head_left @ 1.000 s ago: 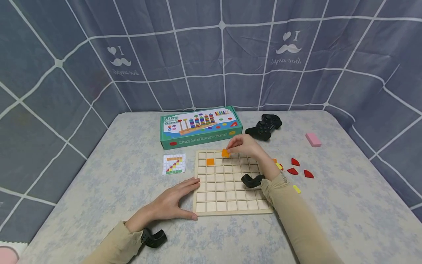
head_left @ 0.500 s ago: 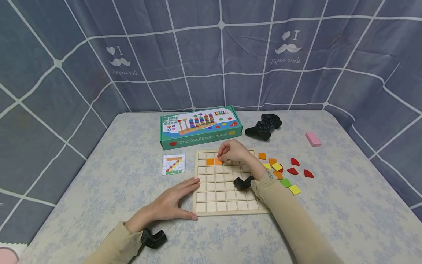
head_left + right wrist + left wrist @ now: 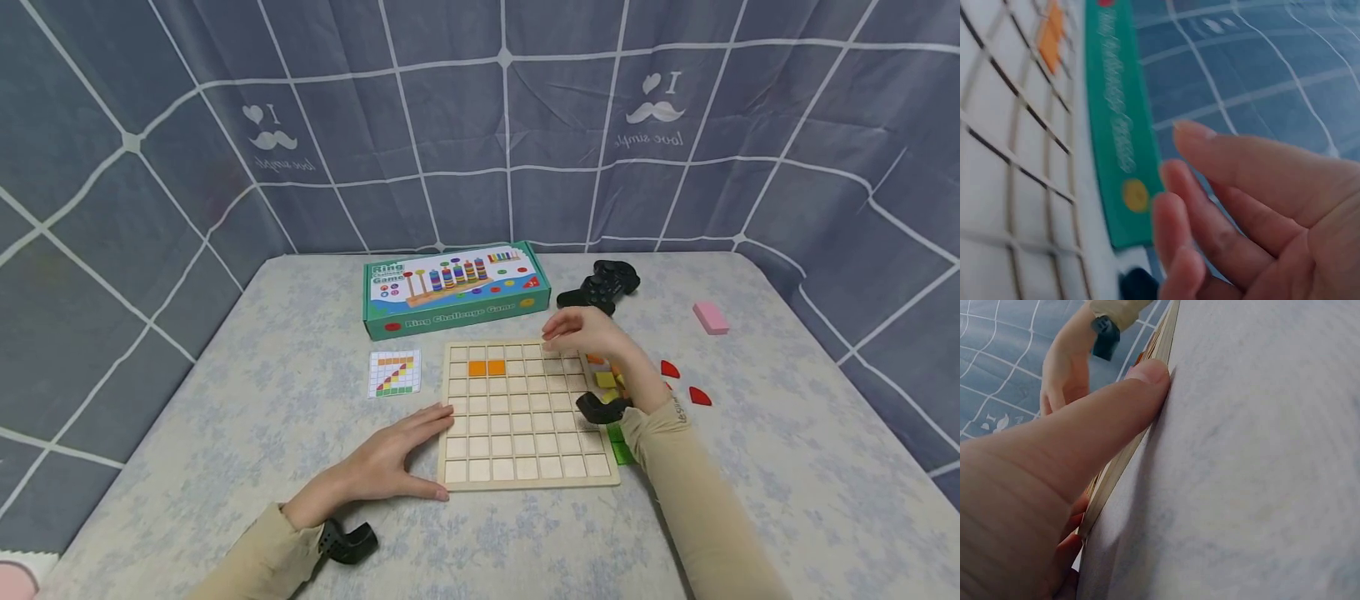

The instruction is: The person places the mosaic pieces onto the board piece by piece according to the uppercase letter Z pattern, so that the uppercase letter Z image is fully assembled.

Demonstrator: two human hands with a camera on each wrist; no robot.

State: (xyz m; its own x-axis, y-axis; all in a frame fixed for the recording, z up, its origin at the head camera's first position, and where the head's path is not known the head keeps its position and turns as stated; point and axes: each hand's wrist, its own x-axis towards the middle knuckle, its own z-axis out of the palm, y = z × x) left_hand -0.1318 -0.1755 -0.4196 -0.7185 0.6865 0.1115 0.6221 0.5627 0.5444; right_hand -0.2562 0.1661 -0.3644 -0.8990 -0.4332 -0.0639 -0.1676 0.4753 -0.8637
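Spread left hand [image 3: 386,462] touches board [image 3: 502,470]; right hand [image 3: 588,331], loosely curled, seemingly above.

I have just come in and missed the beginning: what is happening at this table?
A person's left hand touches the left edge of a wooden grid board. The right hand is over the board's far right part, its fingers loosely bent and holding nothing. Two orange squares sit side by side in the board. A pattern card lies left of the board, more coloured pieces right of it.
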